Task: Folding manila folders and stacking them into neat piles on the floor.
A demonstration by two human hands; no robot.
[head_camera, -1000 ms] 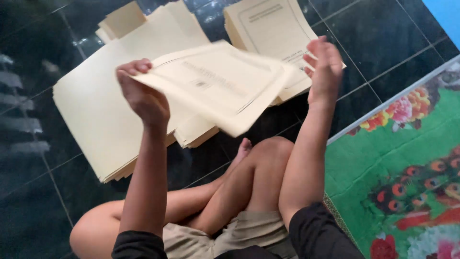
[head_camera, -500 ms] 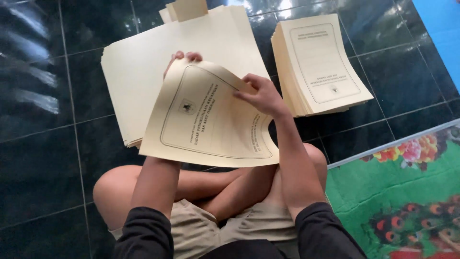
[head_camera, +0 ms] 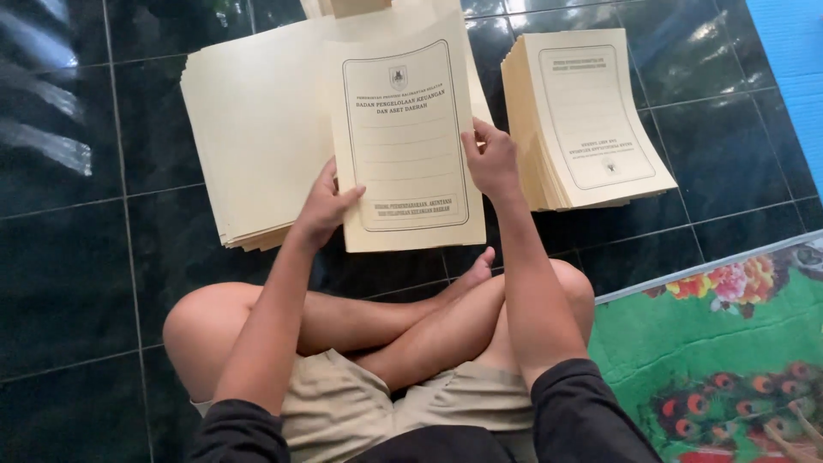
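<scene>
A: What's biggest here?
B: The dark tiled floor [head_camera: 69, 283], with a flowered green mat [head_camera: 711, 343] at the right edge.

A: And on the floor?
B: A wide stack [head_camera: 249, 129] of blank cream sheets on the left, and a narrower printed pile [head_camera: 591, 120] on the right, well apart from it.

A: Where's the folder?
B: The cream folder [head_camera: 403, 137] is held up flat over the wide stack, printed face toward the camera, above crossed legs.

A: The hands?
B: Left hand [head_camera: 324, 206] grips its lower left edge, fingers closed on it; right hand [head_camera: 493, 159] pinches its right edge.
</scene>
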